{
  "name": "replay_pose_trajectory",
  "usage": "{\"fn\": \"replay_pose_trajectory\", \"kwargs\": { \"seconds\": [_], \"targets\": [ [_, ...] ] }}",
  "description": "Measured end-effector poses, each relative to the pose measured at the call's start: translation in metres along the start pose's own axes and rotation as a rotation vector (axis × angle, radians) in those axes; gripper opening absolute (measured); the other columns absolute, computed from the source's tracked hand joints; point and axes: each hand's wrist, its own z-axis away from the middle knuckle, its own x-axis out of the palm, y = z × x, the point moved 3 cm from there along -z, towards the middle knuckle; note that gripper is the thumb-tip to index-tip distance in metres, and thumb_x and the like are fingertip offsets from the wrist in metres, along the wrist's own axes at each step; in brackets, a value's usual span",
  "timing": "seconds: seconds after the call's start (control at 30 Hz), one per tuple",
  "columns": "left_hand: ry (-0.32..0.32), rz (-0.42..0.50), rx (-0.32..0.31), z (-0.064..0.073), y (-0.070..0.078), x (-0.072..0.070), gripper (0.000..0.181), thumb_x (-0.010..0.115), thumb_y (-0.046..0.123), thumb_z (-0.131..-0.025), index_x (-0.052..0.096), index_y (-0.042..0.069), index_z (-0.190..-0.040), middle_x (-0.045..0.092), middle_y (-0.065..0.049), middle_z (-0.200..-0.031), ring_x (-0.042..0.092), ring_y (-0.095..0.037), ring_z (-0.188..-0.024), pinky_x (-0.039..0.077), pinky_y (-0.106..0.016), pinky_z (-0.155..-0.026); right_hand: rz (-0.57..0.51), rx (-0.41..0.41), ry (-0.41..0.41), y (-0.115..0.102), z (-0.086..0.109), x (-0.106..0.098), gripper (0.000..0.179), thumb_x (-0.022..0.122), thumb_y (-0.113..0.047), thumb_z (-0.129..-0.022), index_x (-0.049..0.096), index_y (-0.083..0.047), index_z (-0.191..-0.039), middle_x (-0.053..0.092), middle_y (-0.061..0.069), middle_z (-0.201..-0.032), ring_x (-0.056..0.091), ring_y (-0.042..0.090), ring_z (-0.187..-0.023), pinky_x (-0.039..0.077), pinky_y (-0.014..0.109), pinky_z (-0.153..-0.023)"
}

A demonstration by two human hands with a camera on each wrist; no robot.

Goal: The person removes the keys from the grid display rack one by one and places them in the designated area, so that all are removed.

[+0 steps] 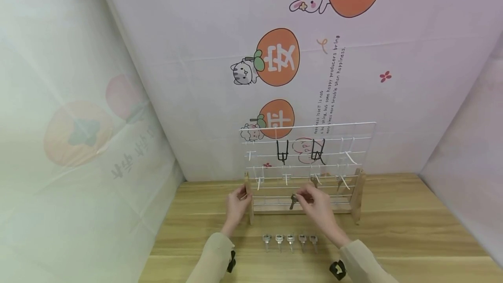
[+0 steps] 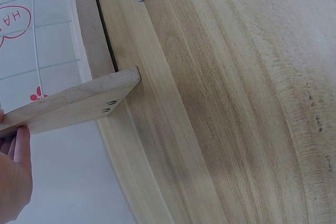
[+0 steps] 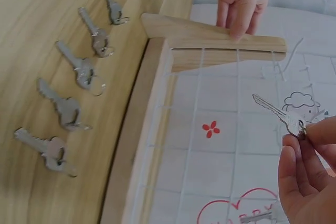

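Observation:
My right hand [image 1: 315, 204] pinches a key [image 3: 281, 116] by its head, near its small ring, in front of the white wire grid. In the right wrist view the key's toothed blade points away from the fingertips. At the rack's left end, my left hand [image 1: 237, 206] grips the wooden side post [image 2: 79, 100], thumb on one face and fingers on the other. The wire grid rack [image 1: 306, 205] stands upright on the table between two wooden posts. Several silver keys with rings [image 3: 84, 72] lie in a row on the table before it.
White hooks [image 1: 260, 182] and black hooks [image 1: 282, 152] hang on the grid. Behind its lower right part a key [image 1: 314, 181] shows. The wood-grain table [image 1: 393, 239] meets a printed cloth backdrop [image 1: 204, 112], with cloth walls at both sides.

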Motion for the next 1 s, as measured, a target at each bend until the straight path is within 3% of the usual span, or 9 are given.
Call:
{"fn": "replay_pose_trajectory", "kwargs": {
  "seconds": [0.43, 0.63, 0.8, 1.0],
  "targets": [
    [-0.008, 0.020, -0.011, 0.000, 0.000, 0.000, 0.040, 0.066, -0.009, -0.085, 0.057, -0.018, -0.123, 0.063, -0.038, -0.120, 0.067, -0.046, -0.111, 0.063, -0.032, -0.089, 0.130, -0.065, 0.003, 0.043, 0.028, -0.010, 0.017, 0.075, 0.007, -0.079, 0.068, -0.007, -0.084, 0.070, 0.000, -0.078, 0.061, 0.001, -0.070, 0.058, 0.014, -0.058],
    [-0.001, 0.032, -0.016, -0.001, 0.000, 0.000, 0.041, 0.066, -0.008, -0.085, 0.057, -0.017, -0.123, 0.063, -0.037, -0.121, 0.067, -0.046, -0.111, 0.063, -0.031, -0.089, 0.165, -0.095, -0.007, 0.059, 0.038, -0.015, 0.021, 0.075, 0.011, -0.075, 0.067, -0.006, -0.083, 0.070, 0.001, -0.078, 0.062, 0.005, -0.069, 0.058, 0.016, -0.058],
    [0.002, 0.015, -0.011, 0.000, 0.001, 0.000, 0.040, 0.066, -0.007, -0.085, 0.057, -0.018, -0.123, 0.063, -0.037, -0.121, 0.067, -0.046, -0.110, 0.063, -0.031, -0.089, 0.232, -0.072, -0.054, 0.073, 0.046, -0.020, 0.025, 0.076, 0.011, -0.073, 0.065, -0.010, -0.081, 0.066, -0.002, -0.075, 0.057, 0.002, -0.066, 0.054, 0.015, -0.056],
    [0.001, 0.007, -0.015, 0.000, 0.000, 0.000, 0.041, 0.067, -0.008, -0.085, 0.057, -0.017, -0.124, 0.063, -0.036, -0.121, 0.067, -0.045, -0.111, 0.063, -0.033, -0.089, 0.235, 0.014, -0.144, 0.095, 0.055, -0.022, 0.021, 0.074, 0.009, -0.077, 0.065, -0.010, -0.083, 0.068, -0.002, -0.076, 0.055, -0.002, -0.065, 0.053, 0.015, -0.055]
  ]
}}
